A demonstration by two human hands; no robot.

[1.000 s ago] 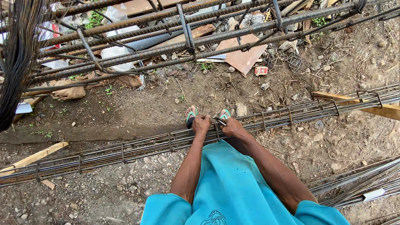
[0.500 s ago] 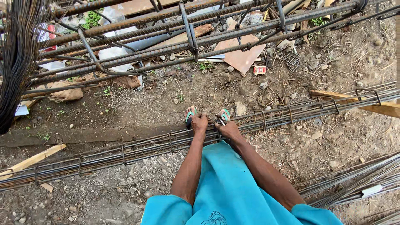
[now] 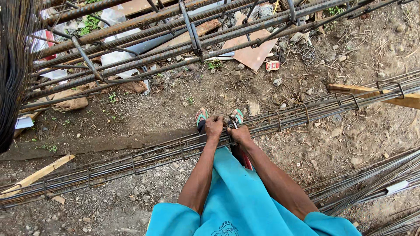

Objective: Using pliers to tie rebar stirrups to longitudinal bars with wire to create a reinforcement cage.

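Across the bare dirt ground (image 3: 131,126), a long rebar cage (image 3: 280,118) of thin bars and square stirrups is lying, running from the lower left up toward the right edge. At its middle, both hands are pressing down on the top bars side by side. The left hand (image 3: 214,127) is curling its fingers over the bars, clenched on the steel; the right hand (image 3: 239,134) is gripping the bars just beside it, and whether it is also holding a small tool I cannot tell. Just beyond the knuckles, two feet in green sandals (image 3: 201,117) are standing against the far side of the cage. A turquoise shirt (image 3: 236,196) is filling the lower middle of the view. Farther up, a heavier rusty rebar frame (image 3: 166,35) is lying tilted across the top, over a flat brown board (image 3: 251,52) and white plastic scraps (image 3: 116,57). A wooden plank (image 3: 393,94) is lying under the cage at right, and loose bars (image 3: 372,188) are lying at lower right.
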